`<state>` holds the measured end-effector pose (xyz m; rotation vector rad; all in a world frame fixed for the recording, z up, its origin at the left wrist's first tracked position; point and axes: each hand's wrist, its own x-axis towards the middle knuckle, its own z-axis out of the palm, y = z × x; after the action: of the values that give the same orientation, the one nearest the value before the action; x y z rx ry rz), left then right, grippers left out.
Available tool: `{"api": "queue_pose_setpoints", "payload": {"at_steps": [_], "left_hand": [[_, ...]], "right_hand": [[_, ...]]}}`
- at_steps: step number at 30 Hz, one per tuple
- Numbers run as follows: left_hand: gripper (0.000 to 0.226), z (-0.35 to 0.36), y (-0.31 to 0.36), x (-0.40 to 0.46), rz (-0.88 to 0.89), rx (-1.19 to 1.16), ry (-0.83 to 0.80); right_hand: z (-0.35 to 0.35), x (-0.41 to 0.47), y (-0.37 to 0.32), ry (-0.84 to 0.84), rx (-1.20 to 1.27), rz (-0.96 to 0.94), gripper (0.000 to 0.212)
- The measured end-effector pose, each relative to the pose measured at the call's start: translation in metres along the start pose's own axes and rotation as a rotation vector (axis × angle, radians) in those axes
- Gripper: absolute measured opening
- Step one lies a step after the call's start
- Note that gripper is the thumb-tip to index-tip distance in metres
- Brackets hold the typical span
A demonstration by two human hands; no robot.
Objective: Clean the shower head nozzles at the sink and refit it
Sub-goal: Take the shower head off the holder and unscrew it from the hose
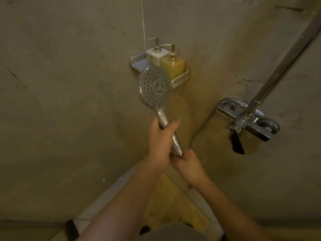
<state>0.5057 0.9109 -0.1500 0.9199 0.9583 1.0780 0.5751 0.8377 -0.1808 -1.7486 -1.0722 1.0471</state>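
A: What's on the left?

B: Bare stone-look wall [60, 84], a thin cord [143, 23] hanging down near the corner. Then the corner shelf [180, 78], metal w/ a perforated base, fixed where the two walls meet.

A: Anything on it?

B: Two pump bottles, touching. White bottle [156, 56] on the left, yellow bottle [172, 66] on the right.

A: And the shower head?

B: Shower head [155, 86] is held up mid-frame, nozzle face toward the camera, disc overlapping the shelf's front edge & the lower part of the bottles. Handle slants down to the right.

A: Hands?

B: Left hand [160, 141] is wrapped round the handle's upper part, thumb across it. Right hand [188, 164] sits at the handle's bottom end, fingers curled round that end; can't see what's under them.

A: Right side?

B: Chrome mixer valve [250, 122] on the right wall, well apart from the hands, w/ a riser pipe [284, 58] running up to the frame's top-right. Dark spout [237, 141] hangs below it. Low down, a pale ledge [107, 193] runs behind the forearms.
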Motion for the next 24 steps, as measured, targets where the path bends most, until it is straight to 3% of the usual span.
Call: {"api": "queue_pose_setpoints", "payload": {"at_steps": [4, 8, 11, 14, 17, 19, 21, 24], "left_hand": [[0.017, -0.013, 0.015, 0.009, -0.130, -0.394, -0.405], [0.050, -0.018, 0.015, 0.012, -0.275, -0.628, -0.686], [0.031, -0.014, 0.011, 0.016, -0.310, -0.686, -0.818], [0.052, -0.004, 0.016, 0.016, -0.356, -0.501, -0.580], [0.051, 0.009, 0.019, 0.005, -0.365, -0.336, -0.148], [0.050, 0.015, 0.017, 0.000, -0.351, -0.239, 0.032], [0.047, 0.018, 0.013, -0.005, -0.261, -0.123, 0.100], [0.037, 0.022, 0.007, -0.014, -0.144, -0.038, 0.072]], "right_hand": [[-0.014, -0.011, -0.012, -0.431, 0.413, 0.220, 0.039], [-0.026, 0.000, -0.007, -0.963, 0.622, 0.423, 0.046], [-0.024, 0.003, -0.005, -1.094, 0.657, 0.432, 0.046], [-0.025, -0.001, -0.006, -0.834, 0.544, 0.441, 0.046], [-0.023, -0.005, -0.007, -0.442, 0.343, 0.318, 0.040], [-0.018, -0.006, -0.006, -0.221, 0.102, 0.195, 0.033], [-0.012, -0.005, 0.000, -0.028, -0.110, 0.107, 0.033], [-0.011, -0.002, 0.008, 0.139, -0.234, 0.068, 0.033]]}}
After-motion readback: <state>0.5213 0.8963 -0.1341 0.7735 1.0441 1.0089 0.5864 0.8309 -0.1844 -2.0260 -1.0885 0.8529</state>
